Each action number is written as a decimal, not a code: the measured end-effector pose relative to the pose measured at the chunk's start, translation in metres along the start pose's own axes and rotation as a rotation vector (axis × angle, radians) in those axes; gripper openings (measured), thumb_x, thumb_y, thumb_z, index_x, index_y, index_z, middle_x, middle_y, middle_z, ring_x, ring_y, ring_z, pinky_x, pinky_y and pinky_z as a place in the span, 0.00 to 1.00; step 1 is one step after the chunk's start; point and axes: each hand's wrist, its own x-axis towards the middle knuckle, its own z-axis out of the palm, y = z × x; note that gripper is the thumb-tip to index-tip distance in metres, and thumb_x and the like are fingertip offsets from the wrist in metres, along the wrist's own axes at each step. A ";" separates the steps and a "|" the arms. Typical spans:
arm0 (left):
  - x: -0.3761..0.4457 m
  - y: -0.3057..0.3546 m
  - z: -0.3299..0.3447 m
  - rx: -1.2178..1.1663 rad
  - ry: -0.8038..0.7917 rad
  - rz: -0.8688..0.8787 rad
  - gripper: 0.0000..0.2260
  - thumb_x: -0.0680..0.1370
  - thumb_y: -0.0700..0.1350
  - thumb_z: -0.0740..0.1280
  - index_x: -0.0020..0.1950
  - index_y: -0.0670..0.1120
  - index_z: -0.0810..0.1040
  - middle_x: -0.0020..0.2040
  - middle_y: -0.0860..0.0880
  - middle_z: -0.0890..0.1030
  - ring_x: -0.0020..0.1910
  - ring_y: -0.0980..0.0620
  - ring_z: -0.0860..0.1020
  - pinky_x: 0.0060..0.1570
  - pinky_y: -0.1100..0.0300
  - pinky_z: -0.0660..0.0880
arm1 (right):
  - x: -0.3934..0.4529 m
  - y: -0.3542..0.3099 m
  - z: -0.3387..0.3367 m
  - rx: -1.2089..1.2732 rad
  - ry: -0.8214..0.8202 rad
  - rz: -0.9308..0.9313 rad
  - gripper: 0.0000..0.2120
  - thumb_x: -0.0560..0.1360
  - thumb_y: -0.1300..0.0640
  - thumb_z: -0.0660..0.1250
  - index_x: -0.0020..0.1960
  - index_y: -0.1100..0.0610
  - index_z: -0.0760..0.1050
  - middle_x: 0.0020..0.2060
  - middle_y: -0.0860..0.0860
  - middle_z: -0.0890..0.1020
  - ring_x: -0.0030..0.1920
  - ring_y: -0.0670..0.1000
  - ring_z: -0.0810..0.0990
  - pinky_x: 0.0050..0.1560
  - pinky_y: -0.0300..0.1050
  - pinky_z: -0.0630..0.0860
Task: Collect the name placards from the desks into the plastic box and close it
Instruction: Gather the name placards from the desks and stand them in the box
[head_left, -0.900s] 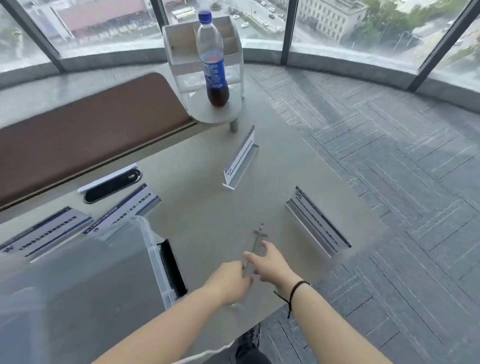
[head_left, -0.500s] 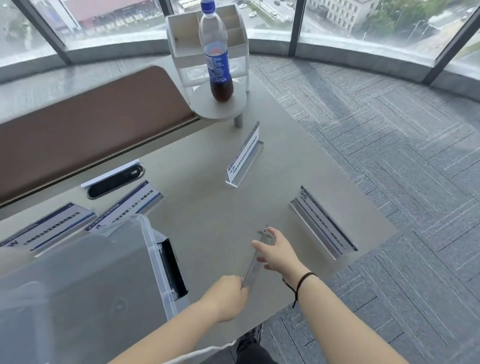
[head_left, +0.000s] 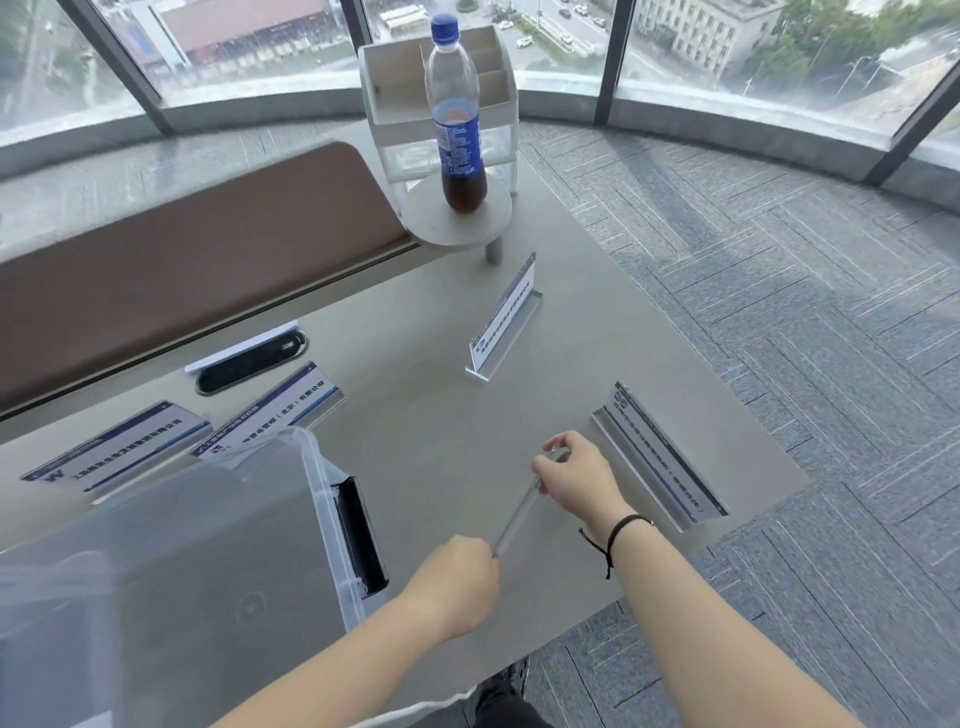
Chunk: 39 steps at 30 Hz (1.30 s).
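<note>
A clear name placard (head_left: 519, 512), seen edge-on, is held between both hands above the grey desk (head_left: 431, 441). My left hand (head_left: 452, 587) grips its near end and my right hand (head_left: 576, 478) pinches its far end. The open clear plastic box (head_left: 317, 483) stands at the lower left, just left of my left hand. One placard (head_left: 506, 319) stands in the middle of the desk, another (head_left: 660, 457) near the right edge. Two more placards (head_left: 280, 410) (head_left: 114, 452) lie behind the box.
A cola bottle (head_left: 457, 119) stands on a small round stand (head_left: 431, 223) before a white organiser (head_left: 395, 104) at the far end. A black cable slot (head_left: 249, 361) is set in the desk. A brown panel (head_left: 182, 260) lies left. Carpet floor (head_left: 805, 312) drops off right.
My hands have slid apart along the placard, the right toward its far end and the left toward its near end. The camera view has shifted slightly forward.
</note>
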 end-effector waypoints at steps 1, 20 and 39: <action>-0.003 0.004 -0.004 0.007 0.027 0.011 0.16 0.82 0.48 0.54 0.36 0.44 0.69 0.46 0.36 0.80 0.45 0.36 0.78 0.41 0.51 0.72 | -0.001 -0.005 -0.003 0.006 0.012 -0.018 0.09 0.68 0.52 0.64 0.48 0.47 0.73 0.39 0.53 0.85 0.45 0.52 0.83 0.43 0.46 0.77; -0.146 -0.034 -0.114 -0.235 0.373 0.179 0.22 0.82 0.55 0.54 0.32 0.45 0.62 0.29 0.48 0.68 0.35 0.43 0.79 0.37 0.51 0.72 | -0.101 -0.193 0.027 0.047 -0.045 -0.517 0.07 0.70 0.65 0.68 0.46 0.57 0.75 0.29 0.56 0.77 0.27 0.52 0.74 0.35 0.47 0.73; -0.215 -0.264 -0.050 -0.463 0.494 -0.242 0.21 0.82 0.55 0.55 0.32 0.46 0.65 0.31 0.48 0.70 0.31 0.46 0.68 0.33 0.55 0.63 | -0.156 -0.205 0.312 -0.253 -0.535 -0.507 0.09 0.73 0.63 0.65 0.51 0.54 0.74 0.33 0.54 0.80 0.29 0.48 0.77 0.30 0.39 0.73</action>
